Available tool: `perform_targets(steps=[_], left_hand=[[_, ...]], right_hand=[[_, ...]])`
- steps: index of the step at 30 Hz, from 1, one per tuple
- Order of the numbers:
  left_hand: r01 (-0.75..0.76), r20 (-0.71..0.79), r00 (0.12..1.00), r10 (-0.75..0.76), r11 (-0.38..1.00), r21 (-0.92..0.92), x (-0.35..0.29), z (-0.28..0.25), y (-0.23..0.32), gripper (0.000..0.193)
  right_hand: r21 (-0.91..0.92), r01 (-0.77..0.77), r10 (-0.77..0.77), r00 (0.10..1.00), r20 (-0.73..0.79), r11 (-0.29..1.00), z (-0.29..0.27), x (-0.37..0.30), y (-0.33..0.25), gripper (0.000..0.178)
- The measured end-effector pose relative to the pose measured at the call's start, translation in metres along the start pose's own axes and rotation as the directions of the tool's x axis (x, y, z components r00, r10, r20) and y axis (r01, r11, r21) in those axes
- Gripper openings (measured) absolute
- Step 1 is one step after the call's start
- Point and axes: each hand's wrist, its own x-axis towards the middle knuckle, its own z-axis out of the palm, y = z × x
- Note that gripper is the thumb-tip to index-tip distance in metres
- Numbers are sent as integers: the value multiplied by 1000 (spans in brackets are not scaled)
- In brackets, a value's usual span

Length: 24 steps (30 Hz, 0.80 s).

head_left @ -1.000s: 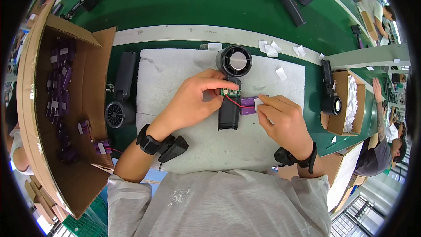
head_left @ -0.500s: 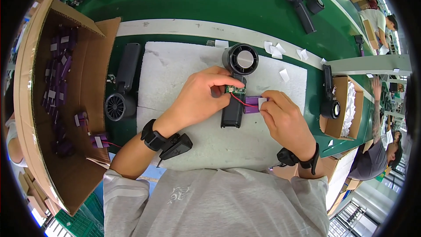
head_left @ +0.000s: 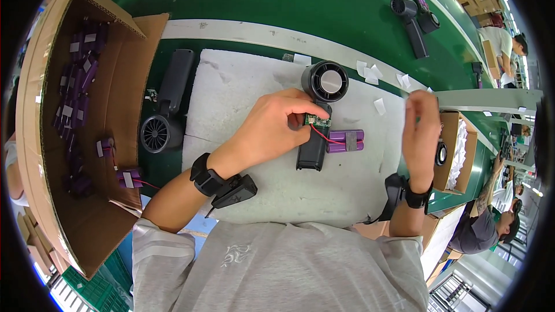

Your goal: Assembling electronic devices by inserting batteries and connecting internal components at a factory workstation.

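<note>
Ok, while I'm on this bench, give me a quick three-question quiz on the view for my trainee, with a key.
1. Which hand is at the circuit board?
2. What lies on the mat just right of the fan's handle?
A) a crate
B) a battery pack
C) a second fan
3. True or false: the right hand is touching the battery pack.

Key:
1. The left hand.
2. B.
3. False; it is apart from the pack, farther right.
</note>
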Motion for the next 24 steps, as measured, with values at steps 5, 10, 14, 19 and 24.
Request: perform_targets(steps=[5, 10, 14, 19, 24], left_hand=[[-34, -38, 999, 36, 997, 64, -2, -1, -3, 35], [-21, -49, 998, 24, 998, 63, -1, 0, -1, 35], [-83, -63, 994, 90, 991, 105, 0, 2, -2, 35], [-153, -67, 984, 166, 974, 170, -1, 2, -4, 35], [-192, -73, 973, 218, 946, 260, -1, 4, -2, 31]], right_hand=[[-179, 308, -293, 950, 106, 934, 15, -13, -45, 48], [44, 350, -344, 877, 336, 936, 37, -17, -43, 45], [279, 78, -217, 831, 511, 957, 25, -18, -42, 47], [595, -548, -82, 691, 718, 588, 20, -23, -50, 56], [689, -644, -286, 628, 724, 332, 22, -25, -39, 71]])
